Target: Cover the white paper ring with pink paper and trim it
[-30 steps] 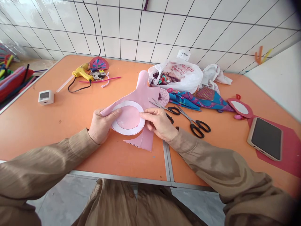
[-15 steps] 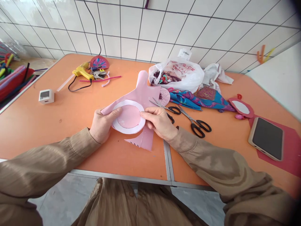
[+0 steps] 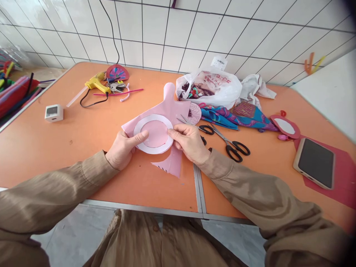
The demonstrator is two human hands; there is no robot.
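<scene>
A white paper ring (image 3: 144, 147) lies over a pink sheet (image 3: 178, 107), whose surface shows through the ring's middle. My left hand (image 3: 122, 148) grips the pink sheet at its left, with the thumb stretched over the ring's left side. At the ring's right edge, my right hand (image 3: 189, 142) pinches the ring between thumb and fingers; whether the sheet is in that pinch too, I cannot tell. Below the ring a cut strip of the pink sheet hangs down. Grey-bladed scissors with black handles (image 3: 206, 129) lie partly behind my right hand.
Another pair of scissors (image 3: 230, 144) lies to the right, with a phone (image 3: 315, 163) on red sheet material (image 3: 343, 174) beyond. A yellow glue gun (image 3: 98, 83), a white box (image 3: 54, 112), a plastic bag (image 3: 222, 89) and blue patterned cloth (image 3: 244, 116) also rest on the orange table.
The ring has shifted slightly up. My left hand has changed its hold, its thumb now reaching further over the ring's opening. My right hand keeps its pinch at the right edge.
</scene>
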